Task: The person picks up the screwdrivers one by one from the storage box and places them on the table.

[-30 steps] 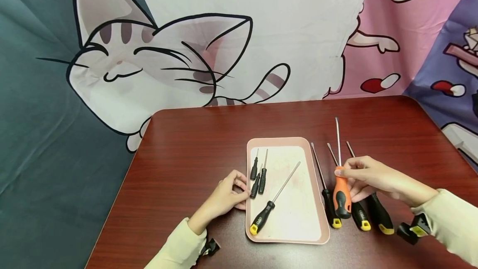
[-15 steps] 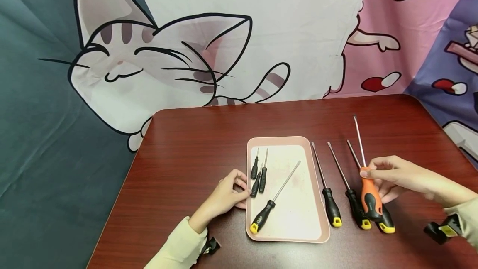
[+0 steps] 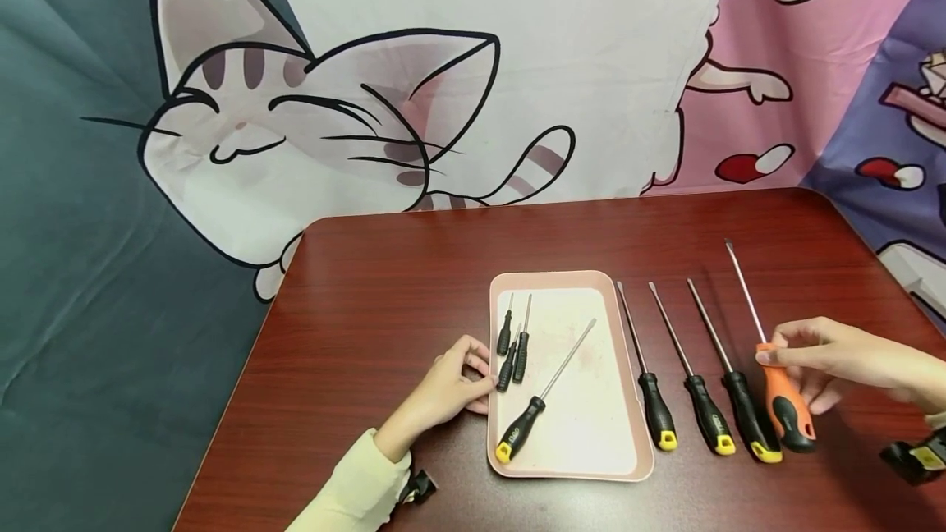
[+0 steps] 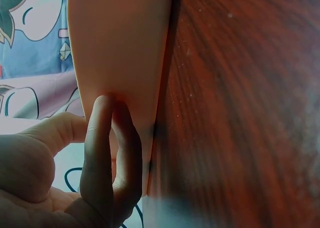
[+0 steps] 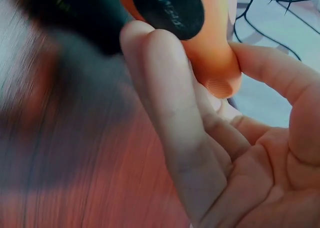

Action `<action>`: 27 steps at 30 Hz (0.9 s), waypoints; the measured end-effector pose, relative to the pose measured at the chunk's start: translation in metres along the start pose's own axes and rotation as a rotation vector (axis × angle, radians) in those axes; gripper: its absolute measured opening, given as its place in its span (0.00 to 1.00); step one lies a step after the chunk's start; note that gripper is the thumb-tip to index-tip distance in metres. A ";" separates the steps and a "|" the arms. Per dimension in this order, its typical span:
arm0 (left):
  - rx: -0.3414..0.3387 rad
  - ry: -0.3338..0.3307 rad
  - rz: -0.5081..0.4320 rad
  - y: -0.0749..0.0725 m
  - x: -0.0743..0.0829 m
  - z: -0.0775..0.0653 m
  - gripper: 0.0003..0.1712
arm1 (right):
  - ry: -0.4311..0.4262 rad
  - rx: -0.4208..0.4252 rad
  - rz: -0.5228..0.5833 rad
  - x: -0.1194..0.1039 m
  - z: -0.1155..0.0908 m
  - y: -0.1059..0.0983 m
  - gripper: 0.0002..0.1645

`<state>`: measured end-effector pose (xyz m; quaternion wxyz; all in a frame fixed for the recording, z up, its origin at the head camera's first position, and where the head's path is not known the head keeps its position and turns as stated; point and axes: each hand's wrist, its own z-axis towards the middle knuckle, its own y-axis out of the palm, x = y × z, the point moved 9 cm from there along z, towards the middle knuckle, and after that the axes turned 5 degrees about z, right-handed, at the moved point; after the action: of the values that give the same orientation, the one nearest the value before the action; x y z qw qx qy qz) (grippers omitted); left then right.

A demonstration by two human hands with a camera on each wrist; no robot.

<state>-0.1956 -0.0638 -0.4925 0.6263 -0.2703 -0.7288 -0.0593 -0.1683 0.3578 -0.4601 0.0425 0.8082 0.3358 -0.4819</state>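
In the head view my right hand pinches an orange-and-black screwdriver by the upper part of its handle, its shank slanting up and left. The right wrist view shows thumb and fingers on either side of the orange handle. My left hand grips the left rim of a shallow pink tray. Seen from the left wrist, the thumb is at the rim and the fingers press the outer wall. Inside the tray lie a black-and-yellow screwdriver and 3 small black screwdrivers.
Right of the tray, 3 black-and-yellow screwdrivers lie side by side on the reddish-brown table: one nearest the tray, a middle one and a thicker one. A cartoon-print cloth hangs behind the table.
My right hand has carried the orange screwdriver rightward, from over the row of black-and-yellow screwdrivers to its right end, uncovering them. The left hand and tray have stayed put.
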 end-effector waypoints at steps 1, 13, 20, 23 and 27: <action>0.000 0.000 0.003 0.000 -0.001 0.000 0.19 | 0.012 -0.001 -0.005 0.003 -0.001 -0.002 0.17; 0.003 0.000 0.000 0.000 -0.003 0.001 0.19 | 0.109 -0.041 0.025 0.038 -0.007 -0.011 0.14; 0.005 -0.008 0.001 0.001 -0.004 0.001 0.19 | 0.125 -0.042 0.021 0.049 -0.004 -0.006 0.15; 0.006 -0.007 0.005 0.001 -0.004 0.001 0.19 | 0.116 -0.042 0.020 0.053 -0.004 -0.005 0.16; 0.004 -0.002 -0.001 0.001 -0.004 0.000 0.19 | 0.114 -0.040 0.008 0.057 -0.004 -0.005 0.15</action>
<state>-0.1950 -0.0639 -0.4965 0.6259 -0.2689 -0.7298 -0.0578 -0.1505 0.3920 -0.5023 0.0412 0.8347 0.3441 -0.4280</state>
